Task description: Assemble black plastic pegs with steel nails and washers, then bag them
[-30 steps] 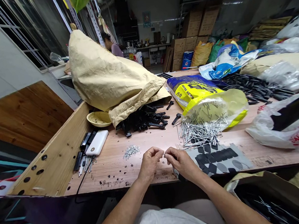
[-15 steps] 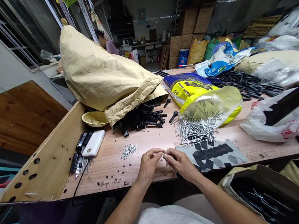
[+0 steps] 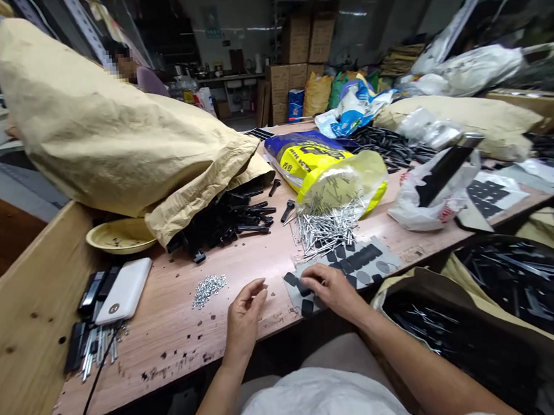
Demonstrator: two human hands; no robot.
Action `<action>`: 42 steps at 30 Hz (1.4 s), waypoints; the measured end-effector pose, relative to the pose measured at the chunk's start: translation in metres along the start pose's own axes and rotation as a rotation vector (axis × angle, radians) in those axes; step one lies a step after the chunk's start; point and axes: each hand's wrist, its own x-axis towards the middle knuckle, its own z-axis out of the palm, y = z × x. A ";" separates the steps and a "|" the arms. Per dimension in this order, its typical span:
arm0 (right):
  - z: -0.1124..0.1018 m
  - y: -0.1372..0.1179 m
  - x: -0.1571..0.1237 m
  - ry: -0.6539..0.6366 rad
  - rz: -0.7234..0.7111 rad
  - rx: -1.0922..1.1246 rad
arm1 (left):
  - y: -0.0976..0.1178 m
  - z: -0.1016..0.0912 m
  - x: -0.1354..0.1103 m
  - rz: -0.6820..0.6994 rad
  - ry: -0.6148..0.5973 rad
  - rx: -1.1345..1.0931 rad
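Note:
My left hand (image 3: 243,317) hovers over the front part of the table. Its thumb and forefinger are a little apart, and nothing shows between them. Lower right, my right hand (image 3: 332,287) is over a grey sheet (image 3: 388,262) of black adhesive-looking pads. Its curled thumb and fingertips close on the edge of a black pad (image 3: 302,286); whether that pad is lifted I cannot make out. A small heap of silvery nuts (image 3: 209,290) lies left of my left hand. Long metal bolts (image 3: 328,229) spill from a yellow and blue bag (image 3: 311,157) behind the sheet.
Black plastic parts (image 3: 230,220) spill from a large paper sack (image 3: 125,142). At left are a yellow bowl (image 3: 121,236), a white power bank (image 3: 124,291) and a wooden side board (image 3: 38,313). Open sacks (image 3: 413,293) stand at the table's right front edge. A person (image 3: 149,77) is in the background.
My hands, fingertips together half a second ago, have parted. My right hand is now at the sheet of pads, and my left hand has loosened. The view has turned right.

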 end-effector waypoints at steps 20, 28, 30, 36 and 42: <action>0.048 -0.020 -0.057 -0.115 0.238 0.476 | -0.038 -0.025 -0.006 0.135 0.127 0.045; -0.030 0.019 -0.095 0.129 0.287 0.247 | -0.041 -0.025 -0.005 0.219 0.138 0.142; -0.071 0.036 -0.112 0.274 0.295 0.035 | -0.042 -0.024 -0.004 0.221 0.137 0.158; -0.169 0.068 -0.172 0.652 0.402 -0.368 | -0.044 -0.023 0.002 0.264 0.137 0.291; -0.182 0.096 -0.203 0.623 0.467 -0.446 | -0.041 -0.021 0.003 0.291 0.154 0.363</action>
